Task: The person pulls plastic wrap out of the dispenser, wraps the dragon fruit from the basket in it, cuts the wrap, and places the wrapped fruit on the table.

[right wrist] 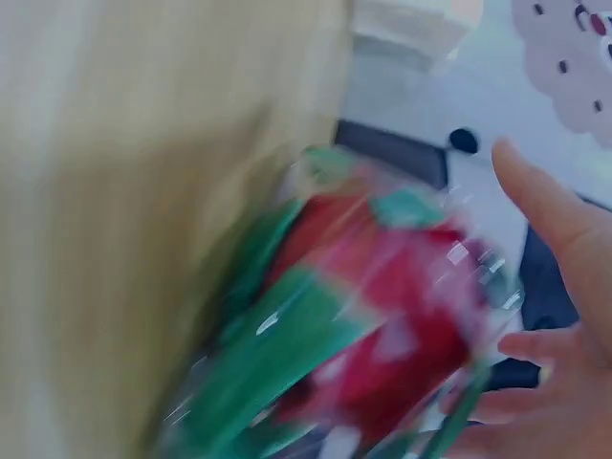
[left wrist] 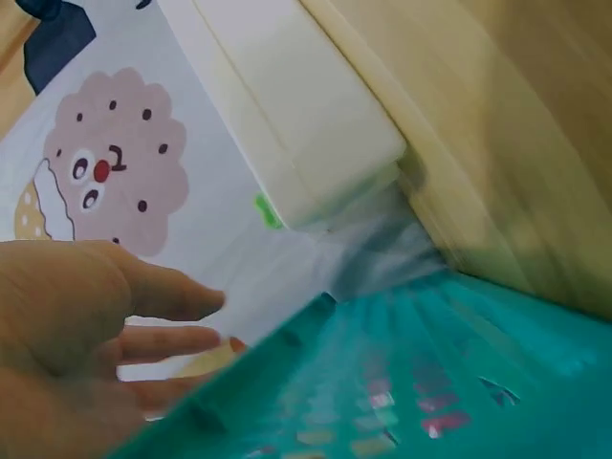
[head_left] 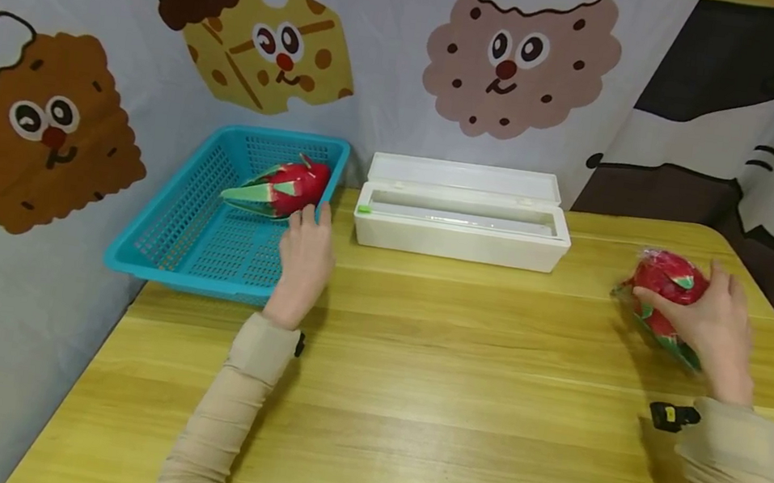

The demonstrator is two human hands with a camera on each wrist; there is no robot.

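In the head view my left hand [head_left: 307, 255] is at the right rim of a blue plastic basket [head_left: 137, 241]. Its fingertips reach just inside, close to a red dragon fruit [head_left: 299, 181] with green scales. The left wrist view shows that hand's thumb and fingers [left wrist: 177, 295] extended beside the rim. Over at the right of the table, my right hand [head_left: 721, 326] is around a second dragon fruit [head_left: 668, 283], wrapped in clear film. Seen from the right wrist, this wrapped fruit is blurred, and a gap shows between it and the straight thumb [right wrist: 540, 196].
Between the hands, at the table's back edge, stands a long white box [head_left: 460, 243] with its lid raised and a clear roll inside. A green tab [head_left: 364, 209] sits at its left end. Behind the wooden table [head_left: 452, 413] hangs a cartoon-printed cloth [head_left: 392, 87].
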